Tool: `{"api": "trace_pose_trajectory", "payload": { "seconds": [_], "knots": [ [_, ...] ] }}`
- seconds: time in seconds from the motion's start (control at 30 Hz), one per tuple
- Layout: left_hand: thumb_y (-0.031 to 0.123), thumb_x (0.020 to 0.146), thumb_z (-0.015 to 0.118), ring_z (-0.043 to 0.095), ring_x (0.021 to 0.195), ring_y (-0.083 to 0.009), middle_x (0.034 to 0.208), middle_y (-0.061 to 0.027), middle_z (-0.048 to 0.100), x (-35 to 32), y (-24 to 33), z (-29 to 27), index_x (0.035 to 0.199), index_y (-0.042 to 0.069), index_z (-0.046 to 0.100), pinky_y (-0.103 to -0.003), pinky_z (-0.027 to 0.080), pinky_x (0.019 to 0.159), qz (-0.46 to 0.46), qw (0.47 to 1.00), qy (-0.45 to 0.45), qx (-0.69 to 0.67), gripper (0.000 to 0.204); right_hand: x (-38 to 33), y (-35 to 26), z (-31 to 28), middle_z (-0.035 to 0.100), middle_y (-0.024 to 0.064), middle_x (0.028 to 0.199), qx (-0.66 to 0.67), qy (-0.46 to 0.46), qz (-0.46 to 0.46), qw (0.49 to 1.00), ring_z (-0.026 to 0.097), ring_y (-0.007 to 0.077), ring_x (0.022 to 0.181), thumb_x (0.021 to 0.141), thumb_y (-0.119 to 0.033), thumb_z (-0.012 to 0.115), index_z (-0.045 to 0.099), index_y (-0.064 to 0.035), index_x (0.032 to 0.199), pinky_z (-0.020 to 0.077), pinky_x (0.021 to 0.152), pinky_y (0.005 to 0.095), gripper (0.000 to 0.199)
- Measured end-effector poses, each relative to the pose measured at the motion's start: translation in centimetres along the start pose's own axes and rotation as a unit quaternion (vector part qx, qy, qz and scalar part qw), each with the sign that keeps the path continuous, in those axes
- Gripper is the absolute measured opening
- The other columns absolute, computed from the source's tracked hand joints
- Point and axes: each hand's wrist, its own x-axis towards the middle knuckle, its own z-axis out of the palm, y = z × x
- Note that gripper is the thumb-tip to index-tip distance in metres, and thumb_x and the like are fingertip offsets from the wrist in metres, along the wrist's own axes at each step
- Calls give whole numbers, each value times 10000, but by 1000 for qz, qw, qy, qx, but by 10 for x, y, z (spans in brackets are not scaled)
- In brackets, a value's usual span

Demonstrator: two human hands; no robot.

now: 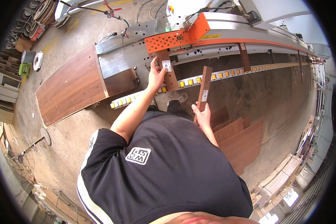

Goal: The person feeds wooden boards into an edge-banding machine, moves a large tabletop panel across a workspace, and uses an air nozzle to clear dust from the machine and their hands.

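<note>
Right hand gripping wood strip, left hand on labelled strip — conveyor beneath

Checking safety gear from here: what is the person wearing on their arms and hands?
Nothing on either hand: the left hand and right hand are bare, no gloves. Both forearms are uncovered. A black short-sleeved shirt with white side stripes and a white chest patch reaches the upper arms.
</note>
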Motion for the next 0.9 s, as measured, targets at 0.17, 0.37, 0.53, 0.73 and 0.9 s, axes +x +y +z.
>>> {"api": "trace_pose_trajectory", "payload": {
  "seconds": [0.17, 0.37, 0.53, 0.73, 0.9],
  "knots": [
    [82, 977, 627, 588, 741, -80, 910, -13, 621, 6, 1, 6, 1648, 210, 167, -289, 547, 544, -27, 997, -33, -59, 824, 13, -7, -9, 658, 37, 935, -13, -8, 2, 1000, 638, 106, 789, 843, -257, 860, 605, -12, 1140, 536, 745, 273, 462],
    [100, 971, 655, 607, 754, -67, 917, 5, 649, 10, 9, 31, 1646, 207, 169, -260, 529, 497, -52, 995, -32, -73, 838, 25, -24, -26, 703, 62, 969, -57, -5, -6, 998, 664, 160, 885, 812, -335, 871, 631, -22, 1107, 529, 831, 322, 492],
    [98, 971, 652, 639, 784, -82, 962, -14, 673, 19, 10, 64, 1645, 197, 163, -275, 556, 518, -51, 994, -42, -84, 838, 38, -23, -46, 715, 76, 960, -58, -3, -7, 998, 677, 183, 886, 801, -355, 874, 633, -23, 1090, 532, 837, 340, 502],
    [102, 964, 659, 626, 725, -89, 941, -16, 675, 32, 6, 111, 1642, 189, 185, -279, 553, 510, -40, 995, -57, -77, 831, 46, -26, -72, 719, 95, 972, -60, 17, -1, 998, 680, 202, 891, 801, -335, 872, 624, -13, 1101, 533, 840, 349, 505],
    [106, 950, 673, 599, 684, -83, 910, -22, 671, 41, 13, 155, 1640, 220, 204, -278, 547, 505, -43, 993, -71, -83, 842, 42, -29, -88, 723, 114, 980, -100, 32, -13, 994, 690, 235, 898, 790, -334, 879, 613, -6, 1136, 537, 846, 365, 547]
  ]
}}
